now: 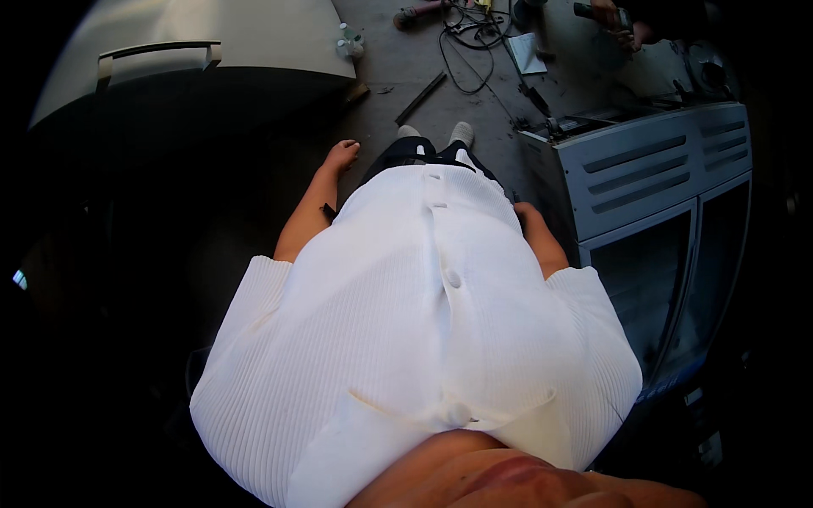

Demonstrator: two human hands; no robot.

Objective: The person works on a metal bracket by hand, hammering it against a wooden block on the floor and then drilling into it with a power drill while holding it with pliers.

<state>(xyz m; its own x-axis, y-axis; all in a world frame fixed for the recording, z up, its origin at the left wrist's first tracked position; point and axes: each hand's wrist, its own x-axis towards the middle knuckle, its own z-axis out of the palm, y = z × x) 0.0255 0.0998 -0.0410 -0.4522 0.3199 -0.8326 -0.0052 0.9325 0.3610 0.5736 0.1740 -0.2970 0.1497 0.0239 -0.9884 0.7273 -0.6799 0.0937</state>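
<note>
My left hand (343,156) hangs beside my dark trousers, above the grey floor. Its fingers look loosely curled, and nothing shows in them. My right hand (526,210) is down at my right hip, close to a grey metal cabinet (627,169) with louvre slots and dark glass doors. My white shirt hides most of that hand, so its fingers cannot be made out.
A pale metal panel with a bar handle (161,47) stands at far left, beside clear plastic bottles (349,41). Ahead on the floor lie a dark bar (421,99), tangled cables (474,34) and an angle grinder (415,15). Another person's hands (625,34) grip a dark tool at upper right.
</note>
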